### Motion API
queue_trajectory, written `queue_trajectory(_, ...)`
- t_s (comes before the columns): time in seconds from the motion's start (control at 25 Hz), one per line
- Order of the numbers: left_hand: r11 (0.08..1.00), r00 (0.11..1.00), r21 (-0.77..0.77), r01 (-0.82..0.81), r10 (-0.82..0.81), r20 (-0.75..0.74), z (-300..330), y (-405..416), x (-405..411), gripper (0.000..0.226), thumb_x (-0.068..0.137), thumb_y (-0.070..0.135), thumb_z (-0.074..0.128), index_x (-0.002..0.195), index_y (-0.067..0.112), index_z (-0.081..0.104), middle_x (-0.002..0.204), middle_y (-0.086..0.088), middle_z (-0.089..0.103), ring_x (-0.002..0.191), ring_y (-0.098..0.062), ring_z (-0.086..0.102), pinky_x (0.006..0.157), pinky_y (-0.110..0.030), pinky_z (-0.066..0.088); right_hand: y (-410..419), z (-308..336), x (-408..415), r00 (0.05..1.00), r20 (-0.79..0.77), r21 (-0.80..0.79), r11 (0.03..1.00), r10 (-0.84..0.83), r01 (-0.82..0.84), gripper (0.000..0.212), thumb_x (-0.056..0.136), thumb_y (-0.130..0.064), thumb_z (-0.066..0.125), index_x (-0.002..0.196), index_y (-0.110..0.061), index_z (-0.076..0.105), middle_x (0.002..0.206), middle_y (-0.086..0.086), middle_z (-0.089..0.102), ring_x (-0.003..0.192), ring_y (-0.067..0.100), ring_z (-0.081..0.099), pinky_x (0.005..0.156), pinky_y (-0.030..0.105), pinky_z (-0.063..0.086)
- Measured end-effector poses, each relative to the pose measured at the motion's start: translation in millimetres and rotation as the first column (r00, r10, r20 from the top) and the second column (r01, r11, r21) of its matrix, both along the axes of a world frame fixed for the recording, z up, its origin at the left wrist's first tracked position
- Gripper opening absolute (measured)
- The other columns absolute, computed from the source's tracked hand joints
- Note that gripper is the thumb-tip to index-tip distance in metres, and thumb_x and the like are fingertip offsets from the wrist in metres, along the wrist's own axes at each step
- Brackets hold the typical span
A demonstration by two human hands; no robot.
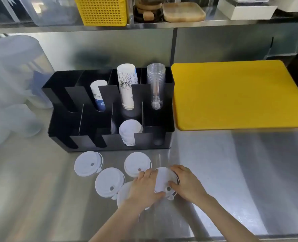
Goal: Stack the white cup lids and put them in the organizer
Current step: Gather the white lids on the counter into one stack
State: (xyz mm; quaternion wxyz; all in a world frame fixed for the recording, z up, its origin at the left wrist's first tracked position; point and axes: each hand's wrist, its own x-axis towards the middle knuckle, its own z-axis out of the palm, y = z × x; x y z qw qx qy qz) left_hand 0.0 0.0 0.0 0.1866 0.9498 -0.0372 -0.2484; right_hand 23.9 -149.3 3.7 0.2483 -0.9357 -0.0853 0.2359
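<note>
Both hands, left hand (pixel 145 186) and right hand (pixel 185 183), pinch one thin, light, bendy white lid (pixel 163 180) by its rim.

Drinks-shop prep station, by the look of my surroundings.

I'm at a stainless steel table (pixel 232 163) with steel wall panels, a black cup organizer (pixel 109 142) loaded with paper cups (pixel 127 86) and clear plastic cups (pixel 156 84), a yellow cutting board (pixel 237 95) beside it, and a shelf (pixel 162 25) above carrying a yellow basket (pixel 102 10).
</note>
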Motion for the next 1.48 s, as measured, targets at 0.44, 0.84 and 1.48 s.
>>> queue_trajectory(0.44,0.995,0.994,-0.067,-0.068,0.074,0.08,-10,-2,-5,0.071,0.082,0.04,0.056,0.141,0.022,0.021,0.151,0.004,0.026,0.133,-0.025,0.027,0.108,-0.035,0.031,2,-8,-2,0.989,0.008,0.122,0.982,-0.145,0.143,0.043,0.085,-0.017,0.053,0.127,-0.015,0.05,0.13,0.006,0.056,0.114,0.025,0.054,0.095,0.031,0.044)
queue_trajectory(0.84,0.967,0.976,-0.251,-0.041,0.092,0.195,20,32,-15,0.074,0.078,0.04,0.064,0.139,0.026,0.025,0.146,0.01,0.034,0.132,-0.015,0.028,0.106,-0.024,0.026,11,16,-1,0.961,-0.063,0.331,0.903,-0.269,0.274,0.029,0.087,-0.02,0.056,0.114,-0.013,0.06,0.112,0.005,0.067,0.089,0.013,0.056,0.079,0.019,0.041)
queue_trajectory(1.48,0.903,0.942,-0.389,-0.183,0.274,0.193,12,98,-55,0.073,0.073,0.036,0.071,0.135,0.026,0.033,0.131,0.018,0.038,0.123,-0.012,0.032,0.105,-0.026,0.032,70,19,-20,0.961,-0.178,0.412,0.87,-0.213,0.269,0.027,0.084,-0.018,0.062,0.111,-0.015,0.066,0.083,-0.015,0.06,0.085,0.016,0.059,0.093,0.04,0.052)
